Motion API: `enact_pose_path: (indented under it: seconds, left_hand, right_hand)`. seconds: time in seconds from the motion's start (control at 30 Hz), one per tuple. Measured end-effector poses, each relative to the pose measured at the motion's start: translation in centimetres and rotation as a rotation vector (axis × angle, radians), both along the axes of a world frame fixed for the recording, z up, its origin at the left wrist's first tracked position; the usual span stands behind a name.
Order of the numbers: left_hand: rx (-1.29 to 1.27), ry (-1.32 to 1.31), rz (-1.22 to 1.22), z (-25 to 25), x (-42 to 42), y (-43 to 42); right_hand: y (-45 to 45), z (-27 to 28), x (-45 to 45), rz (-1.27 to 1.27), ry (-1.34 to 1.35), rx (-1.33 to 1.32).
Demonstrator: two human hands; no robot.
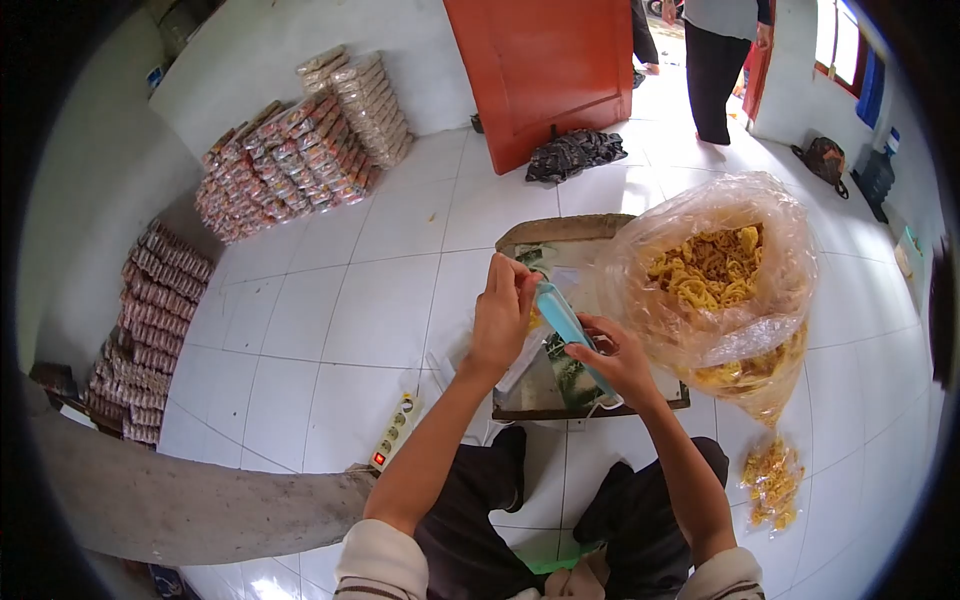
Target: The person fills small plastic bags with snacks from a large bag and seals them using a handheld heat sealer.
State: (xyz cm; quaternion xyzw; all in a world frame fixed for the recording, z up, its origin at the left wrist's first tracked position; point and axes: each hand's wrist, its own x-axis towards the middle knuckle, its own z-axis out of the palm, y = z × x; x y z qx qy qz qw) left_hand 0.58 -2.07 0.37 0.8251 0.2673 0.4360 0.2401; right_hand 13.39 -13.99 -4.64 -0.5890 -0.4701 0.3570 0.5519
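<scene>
Right between the two sets of fingers there's a light blue tool (565, 315), long and slim, looks like smooth hard plastic, slanting from the left fingertips down toward the right palm. To the right of the fingers sits a big bag (792, 285), clear crinkly film with its mouth gaping, full of curly yellow snacks (705, 278) that look rough. Under the hands is a tray (565, 231) with a worn brownish rim and a leafy green print. Nearer the body than the right fingers, off to the right, a small clear pack (772, 485) of yellow bits lies on glossy tiles (375, 310).

Posture-wise, both forearms reach forward and angle inward. The right hand (618, 362) is wrapped around the lower part of the tool, definitely gripping it. The left hand (500, 318) is higher up, fingers bent and tips bunched at the tool's far end; can't tell if they're pinching the tool or something thin beside it.

The right palm hides part of the tool's lower end, and the hands and arms cover chunks of the tray. The clear stuff by the left wrist is too muddled to make out.
</scene>
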Motion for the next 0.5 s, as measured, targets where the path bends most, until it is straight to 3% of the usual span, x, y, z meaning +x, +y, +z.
enact_pose_path:
  seconds: [0.3, 0.4, 0.47, 0.5]
  left_hand:
    - [-0.096, 0.047, 0.006, 0.1, -0.2, -0.1]
    - [-0.112, -0.042, -0.119, -0.9, -0.6, 0.9]
    - [-0.423, -0.01, -0.479, -0.5, -1.2, 1.5]
    - [-0.422, -0.007, -0.483, -0.6, -1.4, 1.7]
  right_hand:
    - [0.1, 0.2, -0.5, -0.074, 0.055, 0.08]
    - [-0.2, 0.6, -0.5, -0.135, -0.053, 0.107]
    - [-0.4, 1.0, -0.3, -0.193, -0.199, 0.114]
    - [-0.4, 0.8, -0.2, -0.197, -0.197, 0.115]
